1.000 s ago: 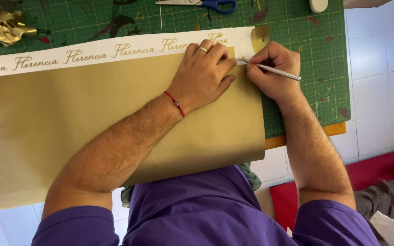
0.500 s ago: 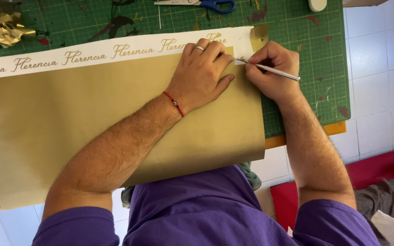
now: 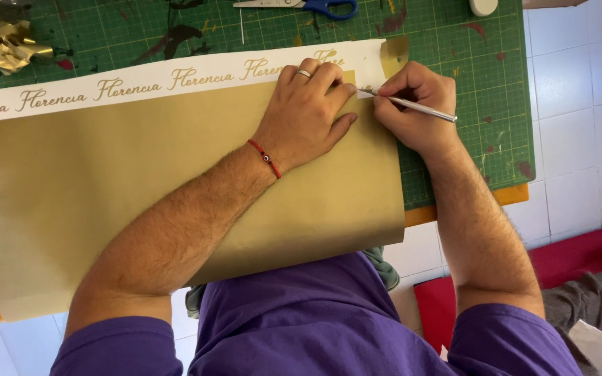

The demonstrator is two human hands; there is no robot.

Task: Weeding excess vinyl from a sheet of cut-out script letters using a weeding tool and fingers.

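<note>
Gold sheet (image 3: pixel 141 202) looks thin and floppy; left hand (image 3: pixel 308 111) presses it flat, fingers spread, while right hand (image 3: pixel 412 104) pinches a slim knife (image 3: pixel 412 106) at its edge.

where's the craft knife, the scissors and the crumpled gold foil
craft knife (image 3: pixel 412 106): head view, middle of its silver handle, held in the right hand
scissors (image 3: pixel 329 8): head view, blue handle at the mat's top edge
crumpled gold foil (image 3: pixel 1 45): head view, centre of the wad, top left

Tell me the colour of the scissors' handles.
Blue, on the scissors at the top edge of the green cutting mat, shown in the head view.
</note>
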